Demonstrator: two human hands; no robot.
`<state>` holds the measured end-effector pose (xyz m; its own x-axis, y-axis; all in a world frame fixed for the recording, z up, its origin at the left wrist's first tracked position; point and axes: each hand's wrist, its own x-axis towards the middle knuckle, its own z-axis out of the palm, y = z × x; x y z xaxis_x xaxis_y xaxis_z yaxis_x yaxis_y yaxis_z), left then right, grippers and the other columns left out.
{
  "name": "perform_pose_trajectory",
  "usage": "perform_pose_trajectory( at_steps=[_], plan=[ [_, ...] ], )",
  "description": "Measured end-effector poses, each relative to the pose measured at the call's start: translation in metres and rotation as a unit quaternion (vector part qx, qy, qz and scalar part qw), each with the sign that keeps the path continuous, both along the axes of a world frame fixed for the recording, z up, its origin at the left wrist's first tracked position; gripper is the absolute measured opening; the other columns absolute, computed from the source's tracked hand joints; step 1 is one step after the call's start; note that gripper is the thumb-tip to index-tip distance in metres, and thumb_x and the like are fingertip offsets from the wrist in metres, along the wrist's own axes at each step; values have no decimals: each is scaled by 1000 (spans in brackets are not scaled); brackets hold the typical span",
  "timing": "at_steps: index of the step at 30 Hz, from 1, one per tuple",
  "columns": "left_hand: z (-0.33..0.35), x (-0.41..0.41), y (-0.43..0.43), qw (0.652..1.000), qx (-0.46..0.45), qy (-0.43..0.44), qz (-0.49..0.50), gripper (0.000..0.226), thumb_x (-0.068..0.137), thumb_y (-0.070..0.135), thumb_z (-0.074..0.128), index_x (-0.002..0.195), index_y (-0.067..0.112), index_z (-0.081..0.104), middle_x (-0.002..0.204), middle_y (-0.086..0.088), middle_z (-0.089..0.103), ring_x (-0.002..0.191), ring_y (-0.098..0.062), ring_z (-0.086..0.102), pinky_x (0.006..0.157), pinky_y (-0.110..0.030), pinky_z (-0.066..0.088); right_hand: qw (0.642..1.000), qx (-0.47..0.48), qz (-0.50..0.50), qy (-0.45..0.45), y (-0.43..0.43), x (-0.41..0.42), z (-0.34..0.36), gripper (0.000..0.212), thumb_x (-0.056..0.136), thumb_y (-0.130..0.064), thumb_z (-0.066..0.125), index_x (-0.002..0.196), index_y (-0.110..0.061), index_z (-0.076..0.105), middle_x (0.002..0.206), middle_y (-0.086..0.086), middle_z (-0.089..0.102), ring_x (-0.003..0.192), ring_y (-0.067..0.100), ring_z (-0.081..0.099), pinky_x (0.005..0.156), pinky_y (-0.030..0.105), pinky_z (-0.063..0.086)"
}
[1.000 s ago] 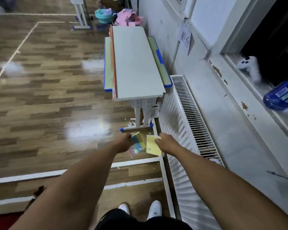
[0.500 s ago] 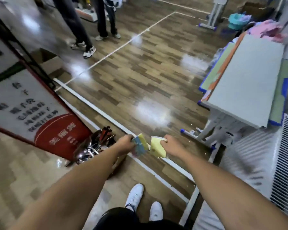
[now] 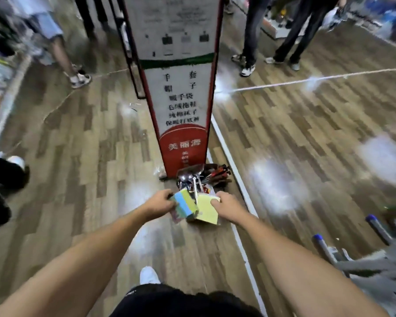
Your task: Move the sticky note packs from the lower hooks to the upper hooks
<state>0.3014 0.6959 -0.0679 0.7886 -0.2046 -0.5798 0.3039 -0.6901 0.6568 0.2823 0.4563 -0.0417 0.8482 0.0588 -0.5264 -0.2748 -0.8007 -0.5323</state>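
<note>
My left hand (image 3: 160, 205) is stretched out in front of me, its fingers curled round a multicoloured sticky note pack (image 3: 185, 205) banded in blue, green and yellow. My right hand (image 3: 229, 207) is just beside it and pinches a yellow sticky note pack (image 3: 208, 211) near its upper right corner. The two packs meet at their inner edges, though I cannot tell whether they touch or only overlap from my angle. Both are held in the air above the wooden floor (image 3: 89, 168).

Ahead of the packs a tall sign board (image 3: 181, 92) stands upright on the floor. It is white with dark characters, has a green band across it and a red foot. At its base lies a heap of metal ladles (image 3: 190, 176), with some red-handled tools (image 3: 217, 173) just to the right. A white line (image 3: 236, 179) runs along the floor right of the heap and passes under my right forearm.

Low in the view I see one white shoe (image 3: 149, 275). At the far right are blurred grey desk legs (image 3: 325, 245) with blue end caps. Beyond the board stand several people's legs (image 3: 249, 42), too blurred to say more.
</note>
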Motion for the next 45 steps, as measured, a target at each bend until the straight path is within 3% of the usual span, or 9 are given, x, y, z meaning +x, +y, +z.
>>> perform_pose_trajectory(
  at_steps=[8, 11, 14, 23, 29, 33, 37, 42, 45],
  plan=[
    [29, -31, 154, 989, 0, -72, 131, 18, 83, 8, 56, 72, 20, 50, 62, 12, 48, 60, -8, 48, 54, -17, 38, 993, 15, 112, -23, 172, 32, 4, 25, 95, -23, 49, 111, -7, 62, 110, 15, 65, 103, 28, 57, 73, 29, 34],
    [31, -36, 203, 983, 2, -76, 167, 1, 76, 21, 54, 76, 22, 53, 68, 0, 60, 65, -17, 57, 60, -30, 42, 990, 30, 137, -32, 222, 42, 11, 21, 94, -24, 49, 102, -9, 61, 97, 11, 63, 87, 25, 53, 68, 31, 35],
    [29, -36, 240, 981, 5, -57, 184, 28, 65, 32, 47, 86, 15, 57, 70, -4, 70, 71, -24, 67, 65, -38, 51, 985, 37, 163, -43, 259, 55, 15, 18, 92, -24, 49, 92, -9, 59, 84, 9, 60, 79, 24, 53, 67, 33, 37],
    [18, -1, 282, 977, 4, -52, 205, 37, 60, 39, 46, 85, 12, 55, 76, -14, 69, 75, -31, 66, 67, -44, 51, 978, 42, 201, -46, 310, 108, 13, 18, 92, -23, 51, 92, -8, 61, 83, 9, 62, 74, 22, 53, 63, 32, 36],
    [28, 73, 303, 976, 40, -56, 209, 21, 69, 29, 50, 78, 10, 52, 67, -11, 58, 62, -24, 52, 57, -33, 38, 973, 63, 217, -51, 339, 184, 6, 15, 93, -20, 51, 79, -14, 55, 74, 7, 56, 72, 23, 50, 64, 35, 35],
    [35, 130, 318, 972, 66, -66, 215, 24, 82, 15, 55, 65, 19, 38, 62, 3, 40, 55, -14, 36, 52, -31, 25, 972, 74, 220, -45, 356, 245, 3, 19, 93, -23, 50, 96, -8, 61, 90, 11, 64, 84, 27, 57, 72, 35, 42],
    [38, 178, 336, 969, 59, -79, 227, 22, 83, 10, 54, 69, 22, 41, 61, 5, 47, 47, -2, 42, 47, -20, 30, 972, 85, 214, -38, 373, 295, 5, 17, 90, -24, 52, 98, -11, 60, 86, 13, 65, 79, 29, 58, 67, 35, 44],
    [22, 219, 361, 959, 4, -87, 268, 19, 89, 11, 58, 106, 13, 50, 86, -1, 60, 67, -2, 53, 65, -21, 43, 973, 111, 199, -29, 391, 344, 2, 19, 90, -23, 56, 108, -19, 54, 91, 6, 66, 72, 19, 55, 63, 33, 42],
    [15, 245, 378, 960, -16, -89, 266, 19, 90, 10, 61, 107, 8, 52, 88, -3, 60, 68, -6, 53, 62, -17, 41, 973, 128, 189, -28, 404, 369, -1, 24, 91, -20, 58, 114, -19, 50, 97, -1, 64, 82, 19, 59, 73, 35, 47]
  ],
)
